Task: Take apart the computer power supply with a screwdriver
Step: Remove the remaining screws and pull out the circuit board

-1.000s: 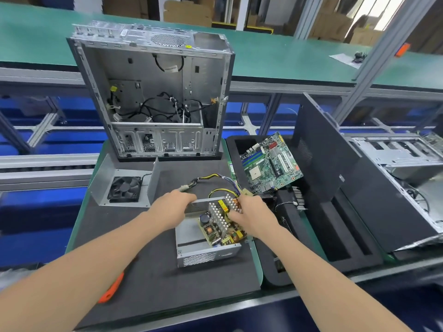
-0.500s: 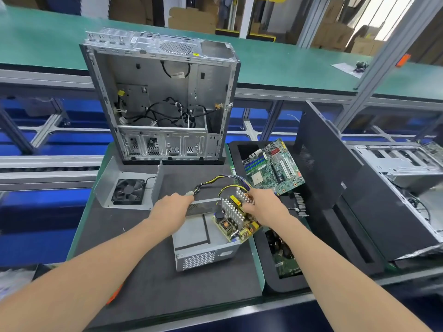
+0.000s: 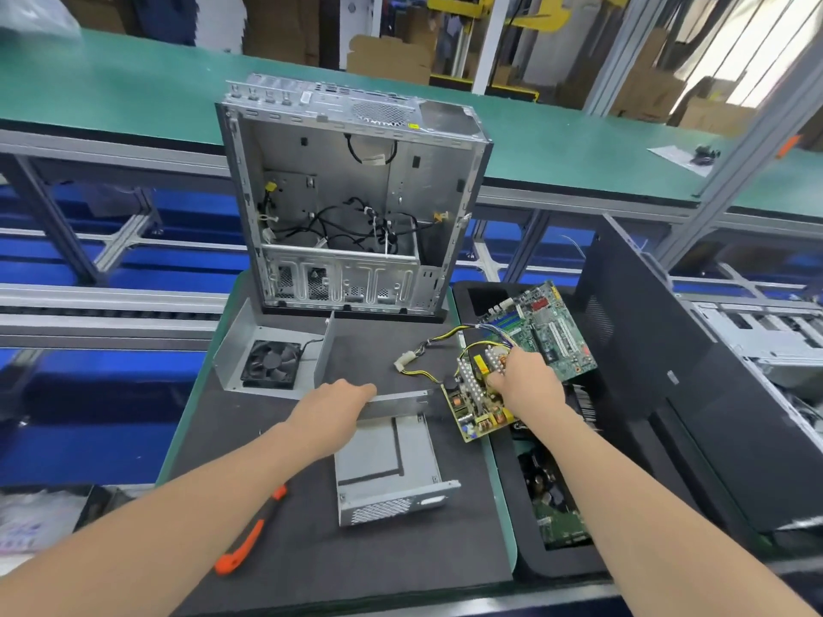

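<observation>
On the table (image 3: 267, 443), the left hand (image 3: 334, 405) grips the far wall of the PSU case (image 3: 392, 465). The right hand (image 3: 527, 385) holds the board (image 3: 474, 409), tilted, just right of the case (wires (image 3: 427, 345) attached). The screwdriver (image 3: 249, 536) lies by the left forearm.

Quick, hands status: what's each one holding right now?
Left hand: grips the far wall of the casing.
Right hand: grips the board, tilted at the casing's right side.
</observation>
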